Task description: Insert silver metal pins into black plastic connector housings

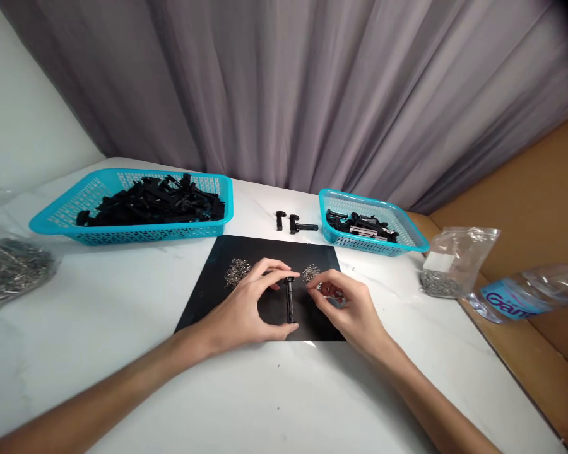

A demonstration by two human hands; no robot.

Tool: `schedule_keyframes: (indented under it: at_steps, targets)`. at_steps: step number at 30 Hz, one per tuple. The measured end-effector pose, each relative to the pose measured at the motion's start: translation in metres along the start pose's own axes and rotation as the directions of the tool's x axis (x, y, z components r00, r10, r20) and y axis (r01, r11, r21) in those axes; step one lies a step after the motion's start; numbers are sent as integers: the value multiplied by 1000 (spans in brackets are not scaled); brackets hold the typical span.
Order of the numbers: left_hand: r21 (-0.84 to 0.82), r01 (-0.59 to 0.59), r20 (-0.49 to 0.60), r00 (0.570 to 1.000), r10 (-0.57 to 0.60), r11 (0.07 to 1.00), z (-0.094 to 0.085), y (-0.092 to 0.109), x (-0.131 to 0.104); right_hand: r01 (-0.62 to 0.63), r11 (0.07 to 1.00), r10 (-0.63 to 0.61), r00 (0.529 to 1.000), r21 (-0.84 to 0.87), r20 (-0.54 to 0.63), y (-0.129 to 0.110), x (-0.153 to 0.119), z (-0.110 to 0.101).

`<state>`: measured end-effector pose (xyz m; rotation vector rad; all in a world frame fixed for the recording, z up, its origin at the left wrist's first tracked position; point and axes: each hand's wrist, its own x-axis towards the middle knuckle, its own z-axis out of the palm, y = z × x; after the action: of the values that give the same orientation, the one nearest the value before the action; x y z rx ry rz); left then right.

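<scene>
My left hand (246, 306) grips a slim black plastic part (290, 302) at its two ends, between thumb and fingers, over a black mat (274, 249). Just right of it, my right hand (345, 302) is closed in a pinch of thumb and forefinger; whatever sits between the fingertips is too small to make out. Behind the left hand lies a pile of small metal pieces, perhaps screws (237, 272). A smaller pile of metal pieces (311, 272) lies behind the right fingertips.
A blue basket (146, 233) of black parts stands back left, a smaller blue basket (373, 244) back right. Between them lie loose black parts (294, 224). Clear bags of metal pieces (442, 284) sit at both sides. A plastic bottle (511, 299) lies at the right edge.
</scene>
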<state>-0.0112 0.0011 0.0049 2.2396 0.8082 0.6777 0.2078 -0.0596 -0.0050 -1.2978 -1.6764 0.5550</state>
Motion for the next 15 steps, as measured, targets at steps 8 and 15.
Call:
schedule_keyframes:
  at_steps: [8,15]
  targets:
    - [-96,37,26,999,-34,995,5,-3,1,49,999,-49,998,-17,28,-2,1,0]
    - [-495,128,81,992,-102,860,14,-5,2,4,1000,-4,997,2,80,-4,-1,2]
